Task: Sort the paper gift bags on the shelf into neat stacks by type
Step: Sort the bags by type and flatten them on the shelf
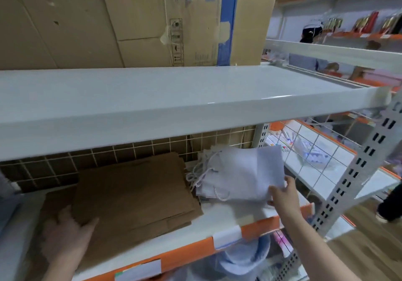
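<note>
Flattened on the brown bag stack [134,196] at seven o'clock, the left hand [65,235] lies spread while the right hand [282,192] pinches the white bag stack [241,172] at four o'clock, whose loose cord handles [198,175] could snag and scatter the pile on the shelf [228,217].

Bright even light; glare streak on upper shelf [217,103]; motion blur; edges bowed.
</note>
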Demonstrator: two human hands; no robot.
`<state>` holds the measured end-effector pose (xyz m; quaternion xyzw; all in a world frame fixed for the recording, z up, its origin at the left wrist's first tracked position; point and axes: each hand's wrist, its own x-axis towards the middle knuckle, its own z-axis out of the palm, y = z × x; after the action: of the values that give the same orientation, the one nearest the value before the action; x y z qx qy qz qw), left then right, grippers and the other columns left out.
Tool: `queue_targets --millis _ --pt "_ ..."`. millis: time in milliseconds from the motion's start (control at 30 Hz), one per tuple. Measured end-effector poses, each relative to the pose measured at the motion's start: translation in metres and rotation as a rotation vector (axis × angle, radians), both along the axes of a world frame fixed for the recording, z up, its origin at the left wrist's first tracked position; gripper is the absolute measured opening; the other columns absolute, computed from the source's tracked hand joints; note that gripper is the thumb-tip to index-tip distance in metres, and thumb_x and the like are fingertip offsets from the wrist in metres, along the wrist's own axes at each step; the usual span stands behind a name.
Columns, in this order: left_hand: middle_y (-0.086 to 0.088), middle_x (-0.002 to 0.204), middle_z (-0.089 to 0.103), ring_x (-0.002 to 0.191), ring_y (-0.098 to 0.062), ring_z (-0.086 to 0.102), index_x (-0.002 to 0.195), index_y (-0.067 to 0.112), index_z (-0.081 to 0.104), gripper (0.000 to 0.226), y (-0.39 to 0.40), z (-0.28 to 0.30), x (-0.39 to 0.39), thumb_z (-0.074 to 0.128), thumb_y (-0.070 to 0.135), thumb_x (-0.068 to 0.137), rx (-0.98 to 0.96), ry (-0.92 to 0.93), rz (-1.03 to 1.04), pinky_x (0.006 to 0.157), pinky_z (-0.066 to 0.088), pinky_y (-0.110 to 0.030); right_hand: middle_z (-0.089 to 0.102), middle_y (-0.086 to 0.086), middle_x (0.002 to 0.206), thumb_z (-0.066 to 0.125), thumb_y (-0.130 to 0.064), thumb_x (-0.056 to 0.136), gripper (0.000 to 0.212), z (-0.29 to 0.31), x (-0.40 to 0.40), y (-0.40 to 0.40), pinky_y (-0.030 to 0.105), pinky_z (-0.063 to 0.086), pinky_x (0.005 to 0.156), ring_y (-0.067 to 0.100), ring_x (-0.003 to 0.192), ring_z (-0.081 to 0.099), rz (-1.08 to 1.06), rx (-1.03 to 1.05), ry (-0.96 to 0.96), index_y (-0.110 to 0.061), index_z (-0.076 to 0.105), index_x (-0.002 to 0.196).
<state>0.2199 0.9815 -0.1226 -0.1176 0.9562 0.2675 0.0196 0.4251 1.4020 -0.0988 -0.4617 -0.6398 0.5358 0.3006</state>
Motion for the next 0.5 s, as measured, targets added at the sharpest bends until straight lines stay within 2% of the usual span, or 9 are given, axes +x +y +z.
queue_targets --millis 67,167,233,333,400,500 --pt "-0.018 0.143 0.036 0.129 -0.040 0.034 0.142 0.023 0.040 0.075 0.016 0.007 0.009 0.067 0.053 0.079 -0.132 0.004 -0.093 0.103 0.032 -0.050 0.059 0.022 0.112 0.054 -0.004 0.083 0.052 -0.006 -0.009 0.007 0.050 0.054 0.072 0.041 0.089 0.060 0.054 0.132 -0.173 -0.016 0.034 0.130" --pt "-0.002 0.151 0.031 0.136 -0.032 0.027 0.140 0.037 0.038 0.062 0.034 0.007 0.019 0.051 0.062 0.086 -0.243 -0.077 -0.288 0.108 0.028 -0.046 0.058 0.020 0.118 0.056 -0.007 0.085 0.058 -0.014 -0.022 0.015 0.040 0.045 0.070 0.041 0.099 0.058 0.108 0.300 -0.347 -0.016 0.029 0.136" --pt "0.005 0.154 0.025 0.139 -0.027 0.023 0.141 0.042 0.032 0.059 0.041 0.005 0.024 0.041 0.066 0.088 -0.278 -0.108 -0.365 0.112 0.024 -0.043 0.049 0.015 0.130 0.059 -0.011 0.086 0.058 -0.016 -0.029 0.018 0.043 0.045 0.082 0.036 0.115 0.050 0.120 0.405 -0.477 -0.018 0.036 0.138" --pt "0.008 0.156 0.018 0.141 -0.025 0.018 0.144 0.043 0.025 0.060 0.046 0.004 0.029 0.035 0.067 0.089 -0.304 -0.120 -0.381 0.113 0.019 -0.043 0.040 0.009 0.142 0.051 -0.028 0.093 0.034 -0.020 -0.035 0.020 0.041 0.039 0.098 0.030 0.128 0.037 0.186 0.683 -0.773 -0.027 0.054 0.128" --pt "0.008 0.158 0.016 0.143 -0.024 0.015 0.145 0.043 0.024 0.061 0.048 0.004 0.032 0.033 0.067 0.090 -0.298 -0.119 -0.380 0.114 0.016 -0.043 0.047 0.004 0.137 0.042 -0.031 0.097 0.030 -0.025 -0.038 0.022 0.039 0.038 0.096 0.028 0.124 0.040 0.295 0.689 -0.802 -0.029 0.058 0.122" --pt "0.009 0.158 0.016 0.144 -0.022 0.013 0.146 0.042 0.023 0.059 0.052 0.004 0.037 0.031 0.065 0.092 -0.297 -0.097 -0.369 0.116 0.012 -0.042 0.054 0.005 0.125 0.039 -0.028 0.098 0.030 -0.026 -0.038 0.026 0.038 0.039 0.090 0.027 0.117 0.044 0.384 0.626 -0.765 -0.027 0.059 0.120"
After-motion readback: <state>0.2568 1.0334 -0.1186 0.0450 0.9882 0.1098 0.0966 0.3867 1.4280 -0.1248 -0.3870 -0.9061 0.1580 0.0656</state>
